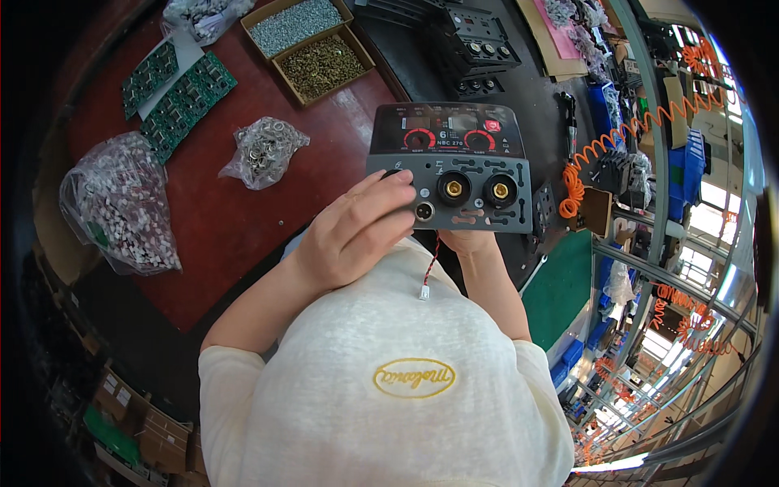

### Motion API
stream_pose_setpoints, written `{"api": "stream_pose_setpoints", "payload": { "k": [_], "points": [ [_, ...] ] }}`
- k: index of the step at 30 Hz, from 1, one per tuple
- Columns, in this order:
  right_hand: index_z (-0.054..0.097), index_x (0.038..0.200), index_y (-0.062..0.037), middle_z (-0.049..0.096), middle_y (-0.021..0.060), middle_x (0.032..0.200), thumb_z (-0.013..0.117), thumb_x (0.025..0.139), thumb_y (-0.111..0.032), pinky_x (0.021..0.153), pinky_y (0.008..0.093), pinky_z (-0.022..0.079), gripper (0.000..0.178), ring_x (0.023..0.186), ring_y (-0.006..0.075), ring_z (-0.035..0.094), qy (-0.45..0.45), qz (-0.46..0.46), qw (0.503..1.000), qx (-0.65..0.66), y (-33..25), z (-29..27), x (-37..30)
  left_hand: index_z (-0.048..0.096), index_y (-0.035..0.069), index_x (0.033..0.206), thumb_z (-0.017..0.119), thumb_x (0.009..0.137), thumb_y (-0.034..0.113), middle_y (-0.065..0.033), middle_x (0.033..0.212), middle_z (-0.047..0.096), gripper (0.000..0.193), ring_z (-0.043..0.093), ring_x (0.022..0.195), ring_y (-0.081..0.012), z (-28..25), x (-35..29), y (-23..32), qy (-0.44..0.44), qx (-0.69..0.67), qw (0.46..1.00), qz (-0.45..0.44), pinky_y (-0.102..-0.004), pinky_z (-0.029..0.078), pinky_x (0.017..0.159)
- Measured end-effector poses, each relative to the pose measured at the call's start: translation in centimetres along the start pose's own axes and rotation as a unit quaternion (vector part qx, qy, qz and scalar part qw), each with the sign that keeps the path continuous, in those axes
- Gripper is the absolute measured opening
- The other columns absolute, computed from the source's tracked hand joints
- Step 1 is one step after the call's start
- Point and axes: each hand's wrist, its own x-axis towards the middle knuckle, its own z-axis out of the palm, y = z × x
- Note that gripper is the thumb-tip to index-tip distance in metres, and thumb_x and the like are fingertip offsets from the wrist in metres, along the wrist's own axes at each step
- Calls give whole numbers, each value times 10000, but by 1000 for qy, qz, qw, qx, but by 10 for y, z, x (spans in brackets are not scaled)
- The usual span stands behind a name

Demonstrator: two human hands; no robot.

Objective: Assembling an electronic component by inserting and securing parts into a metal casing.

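Observation:
A welding machine's front panel (487, 219) is held up in front of my chest. Its upper face is dark with two red dial scales; the grey lower face carries two black round sockets with brass centres and a small pin connector (424, 211). My left hand (357, 223) is closed over the panel's left end, its fingers curled across a dark round part that they mostly cover. From underneath, my right hand (469, 241) supports the panel; its fingers are hidden behind it. A twisted red and black wire (435, 264) with a white plug (424, 293) hangs below.
On the red table lie green circuit boards (187, 101), a bag of washer-like rings (266, 152), a bag of white parts (122, 203) and a box of brass-coloured hardware (320, 69). More panels (483, 49) stand at the back. An orange coiled hose (573, 191) hangs at right.

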Motion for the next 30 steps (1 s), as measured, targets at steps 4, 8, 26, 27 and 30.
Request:
{"api": "stream_pose_setpoints", "payload": {
  "k": [4,8,26,27,30],
  "points": [
    [566,1092,-37,600,76,1064,709,760,-41,782,289,512,362,933,171,599,20,108,969,221,-21,17,7,582,-2,1063,763,604,-27,-134,1127,549,495,582,1021,-285,-13,16,3,-84,-3,985,-153,-345,516,843],
    [611,997,-12,638,74,917,712,774,-61,681,263,493,250,813,142,600,20,192,963,185,-35,27,16,596,-34,1069,705,651,-81,-123,1107,558,434,592,987,-239,-12,5,-5,-108,-63,957,-263,-293,505,826],
    [612,1044,-4,584,43,869,618,821,3,713,232,438,224,769,107,550,-43,-28,971,-233,-66,47,44,533,-9,1171,642,840,122,-81,1055,623,373,616,936,-157,-18,-65,-32,187,-532,490,-665,-342,509,839],
    [618,1030,-4,569,49,852,621,794,25,710,232,431,238,772,118,547,-31,-58,969,-236,-67,47,51,533,-3,1168,641,841,136,-75,1049,623,371,618,929,-155,-22,-69,-31,205,-520,494,-666,-342,509,834],
    [623,1014,9,591,45,894,579,831,14,754,217,431,189,822,97,560,30,-52,971,-230,-64,35,76,547,21,1146,629,845,154,-58,1043,622,339,610,943,-152,-38,-80,-24,240,-489,505,-669,-348,499,833]
  ]
}}
